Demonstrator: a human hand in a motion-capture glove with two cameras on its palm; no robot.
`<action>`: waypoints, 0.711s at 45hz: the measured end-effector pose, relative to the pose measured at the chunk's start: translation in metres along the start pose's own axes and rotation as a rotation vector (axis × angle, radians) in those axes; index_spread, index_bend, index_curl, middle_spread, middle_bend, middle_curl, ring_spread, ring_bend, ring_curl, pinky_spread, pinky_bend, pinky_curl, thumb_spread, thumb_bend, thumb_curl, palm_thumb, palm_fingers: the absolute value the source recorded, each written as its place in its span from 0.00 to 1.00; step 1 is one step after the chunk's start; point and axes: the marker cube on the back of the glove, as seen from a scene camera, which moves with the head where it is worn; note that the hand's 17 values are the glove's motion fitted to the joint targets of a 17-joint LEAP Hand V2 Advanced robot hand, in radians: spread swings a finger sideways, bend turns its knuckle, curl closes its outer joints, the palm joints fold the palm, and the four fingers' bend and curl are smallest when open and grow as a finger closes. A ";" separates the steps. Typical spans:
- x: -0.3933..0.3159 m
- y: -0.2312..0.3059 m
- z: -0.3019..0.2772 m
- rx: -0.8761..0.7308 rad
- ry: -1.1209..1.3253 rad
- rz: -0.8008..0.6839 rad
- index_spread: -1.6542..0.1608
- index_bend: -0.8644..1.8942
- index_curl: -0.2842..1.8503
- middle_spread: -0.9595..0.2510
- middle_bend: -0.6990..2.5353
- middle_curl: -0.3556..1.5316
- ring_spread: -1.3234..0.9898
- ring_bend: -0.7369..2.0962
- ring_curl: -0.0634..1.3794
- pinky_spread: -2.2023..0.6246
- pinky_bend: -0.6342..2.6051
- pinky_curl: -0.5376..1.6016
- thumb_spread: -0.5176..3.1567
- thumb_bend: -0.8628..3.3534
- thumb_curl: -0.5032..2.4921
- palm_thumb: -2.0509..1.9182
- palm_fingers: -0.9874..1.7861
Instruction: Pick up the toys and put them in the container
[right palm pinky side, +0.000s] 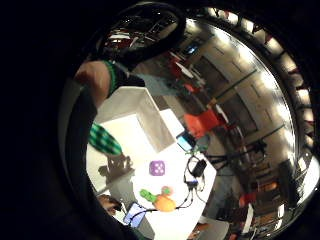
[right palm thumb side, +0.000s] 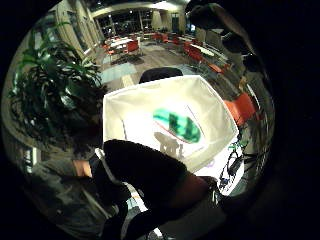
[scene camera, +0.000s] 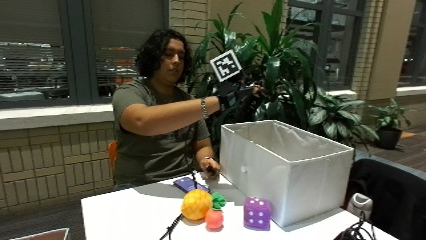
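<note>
**Green toy in container; three toys on table**

The green-and-black checked toy (right palm thumb side: 177, 125), an elongated oval, lies flat on the floor of the white container (scene camera: 283, 170), long axis running diagonally across it. The gloved right hand (scene camera: 236, 95) hovers above the container's back rim, fingers released, grasping nothing. On the white table (scene camera: 126, 212), beside the container's front wall: orange pineapple toy (scene camera: 197, 204), pink toy (scene camera: 213, 219), purple die (scene camera: 257, 213).

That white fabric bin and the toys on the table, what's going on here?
A person seated at the white table holds the black-gloved right hand raised above the open white fabric bin. A green checkered toy already lies inside the bin. An orange round toy, a small green toy, a small pink toy and a purple dice wait on the table beside the bin.
</note>
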 end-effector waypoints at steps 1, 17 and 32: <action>0.005 0.009 0.002 -0.007 -0.013 0.016 0.71 0.39 0.23 0.54 0.38 0.46 0.42 0.62 0.31 0.69 0.49 0.43 0.43 0.18 0.18 0.47 0.45; 0.102 0.224 0.130 -0.249 0.016 0.265 0.70 0.44 0.27 0.50 0.40 0.47 0.41 0.61 0.28 0.68 0.46 0.40 0.43 0.19 0.20 0.50 0.60; 0.091 0.306 0.224 -0.292 -0.164 0.336 0.70 0.42 0.30 0.48 0.37 0.48 0.39 0.59 0.30 0.67 0.46 0.42 0.45 0.20 0.22 0.51 0.53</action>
